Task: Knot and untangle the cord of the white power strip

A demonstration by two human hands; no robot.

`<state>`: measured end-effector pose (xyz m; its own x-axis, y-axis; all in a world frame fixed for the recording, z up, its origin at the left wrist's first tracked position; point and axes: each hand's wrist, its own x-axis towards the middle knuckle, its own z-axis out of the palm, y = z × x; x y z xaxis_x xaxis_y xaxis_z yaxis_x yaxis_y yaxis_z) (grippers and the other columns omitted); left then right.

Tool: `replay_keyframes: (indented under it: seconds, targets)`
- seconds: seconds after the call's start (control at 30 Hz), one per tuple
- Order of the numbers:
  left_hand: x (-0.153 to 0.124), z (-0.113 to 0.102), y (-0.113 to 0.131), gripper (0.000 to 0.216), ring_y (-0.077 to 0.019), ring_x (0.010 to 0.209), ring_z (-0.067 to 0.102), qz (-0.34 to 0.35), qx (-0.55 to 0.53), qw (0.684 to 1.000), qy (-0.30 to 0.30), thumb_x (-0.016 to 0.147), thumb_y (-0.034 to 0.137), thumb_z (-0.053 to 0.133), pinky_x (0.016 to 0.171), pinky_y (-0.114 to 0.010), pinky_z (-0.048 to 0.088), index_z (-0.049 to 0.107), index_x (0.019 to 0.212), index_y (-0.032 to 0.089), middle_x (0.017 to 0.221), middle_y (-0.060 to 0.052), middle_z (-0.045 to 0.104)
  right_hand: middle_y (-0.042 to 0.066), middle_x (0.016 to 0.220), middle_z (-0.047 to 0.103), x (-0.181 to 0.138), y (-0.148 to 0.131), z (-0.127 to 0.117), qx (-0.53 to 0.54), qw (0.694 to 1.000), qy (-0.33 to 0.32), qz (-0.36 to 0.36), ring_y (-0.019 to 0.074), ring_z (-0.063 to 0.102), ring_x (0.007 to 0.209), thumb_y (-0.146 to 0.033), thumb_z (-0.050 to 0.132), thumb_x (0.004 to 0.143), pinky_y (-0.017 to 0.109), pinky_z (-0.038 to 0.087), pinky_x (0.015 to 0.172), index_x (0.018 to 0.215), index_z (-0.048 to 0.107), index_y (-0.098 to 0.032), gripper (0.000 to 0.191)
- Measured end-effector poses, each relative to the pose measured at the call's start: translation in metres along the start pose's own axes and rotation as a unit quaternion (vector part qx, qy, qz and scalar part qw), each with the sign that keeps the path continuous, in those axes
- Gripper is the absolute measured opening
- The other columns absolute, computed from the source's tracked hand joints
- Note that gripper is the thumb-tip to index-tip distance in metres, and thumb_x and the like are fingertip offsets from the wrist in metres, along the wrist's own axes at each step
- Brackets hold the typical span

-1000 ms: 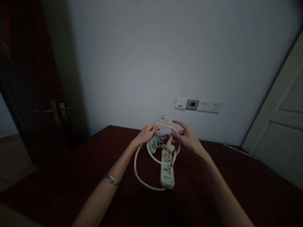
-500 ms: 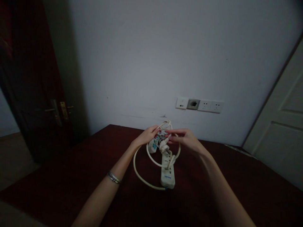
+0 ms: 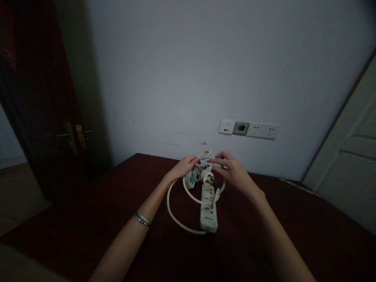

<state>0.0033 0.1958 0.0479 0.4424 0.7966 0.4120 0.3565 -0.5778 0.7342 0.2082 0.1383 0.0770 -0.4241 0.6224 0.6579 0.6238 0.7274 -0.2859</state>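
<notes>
A white power strip (image 3: pixel 208 219) lies lengthwise on the dark red table, its cable (image 3: pixel 173 213) looping out from the near end. My left hand (image 3: pixel 185 166) has its fingers closed on the coiled cable left of the loop's top. At the loop's right side, my right hand (image 3: pixel 230 166) pinches the cord just behind the white plug (image 3: pixel 208 178); some of its fingers are hidden. The plug hangs by the strip's far end, prongs toward me. Behind the loop sits a second white-and-blue power strip (image 3: pixel 190 180) with a thin grey cord (image 3: pixel 199 172) bundled beside it.
The dark red table (image 3: pixel 117 219) meets a pale wall (image 3: pixel 176 78). Wall sockets (image 3: pixel 263 131) sit low on the wall, right of centre. A dark wooden door (image 3: pixel 44 117) stands at the left, and a white panelled door (image 3: pixel 355 164) at the right.
My right hand has shifted slightly up and right. The plug has turned and moved a little up and right, showing its prongs more fully. My left hand has barely moved.
</notes>
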Motion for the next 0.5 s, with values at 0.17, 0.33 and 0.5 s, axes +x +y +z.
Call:
replay_keyframes:
  seconds: [0.17, 0.33, 0.5]
  targets:
    - [-0.002, 0.004, 0.004, 0.04, -0.0054, 0.04, 0.029, -0.056, -0.093, 0.994, -0.009, 0.084, 0.047, 0.037, 0.04, -0.018, 0.022, 0.057, 0.085, 0.012, 0.052, 0.006, 0.039, 0.008, 0.109, 0.052, 0.002, 0.008, 0.007, 0.064, 0.992, 0.11, -0.022, 0.0224, 0.046, 0.103, -0.031, 0.054, 0.082, 0.041, 0.038, 0.092, 0.093, 0.071, -0.025, 0.021]
    - [-0.006, 0.008, 0.018, 0.044, -0.0041, 0.037, 0.025, -0.088, -0.164, 0.982, -0.039, 0.084, 0.052, 0.038, 0.036, -0.017, 0.019, 0.057, 0.087, 0.012, 0.051, 0.007, 0.038, 0.006, 0.093, 0.064, 0.007, 0.021, 0.015, 0.274, 0.935, 0.195, 0.114, 0.0211, 0.056, 0.097, -0.044, 0.055, 0.08, 0.038, 0.04, 0.091, 0.084, 0.068, -0.019, 0.028]
    - [-0.007, 0.022, 0.031, 0.029, -0.0039, 0.038, 0.03, -0.109, -0.163, 0.98, -0.035, 0.082, 0.039, 0.045, 0.038, -0.017, 0.024, 0.056, 0.078, 0.012, 0.05, 0.006, 0.038, 0.006, 0.091, 0.067, 0.003, 0.047, 0.015, 0.417, 0.852, 0.214, 0.231, 0.0194, 0.061, 0.091, -0.052, 0.057, 0.074, 0.033, 0.045, 0.083, 0.076, 0.066, -0.018, 0.035]
